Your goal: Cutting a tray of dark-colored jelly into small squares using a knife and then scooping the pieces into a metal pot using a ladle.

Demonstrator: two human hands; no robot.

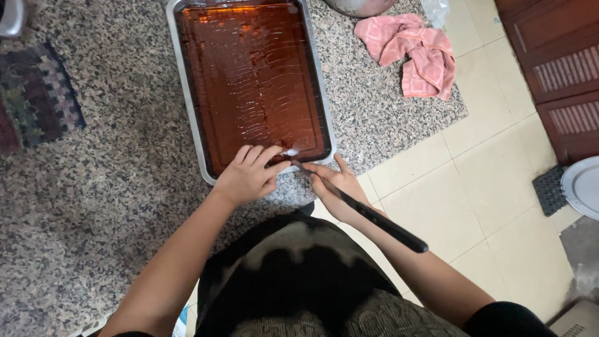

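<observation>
While scoring brown jelly (253, 75) in metal tray (181, 81) on granite counter (112, 175) | right hand (337, 187) gripping long knife (368, 215), tip at near edge | left hand (246, 175) curled, steadying tray rim | next: likely steady, straight draw along slab.

Pink cloth (415, 53) crumpled on granite counter (106, 187) (far corner), dark woven mat (37, 97) at left, white plate (583, 186) w/ tiled floor (493, 206)

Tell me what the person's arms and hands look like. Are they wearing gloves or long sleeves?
No gloves: the left hand and right hand are both bare, with no rings or watch that I can see. The forearms are bare too. A dark sleeve edge shows high on the right arm, so the sleeves look short.
</observation>
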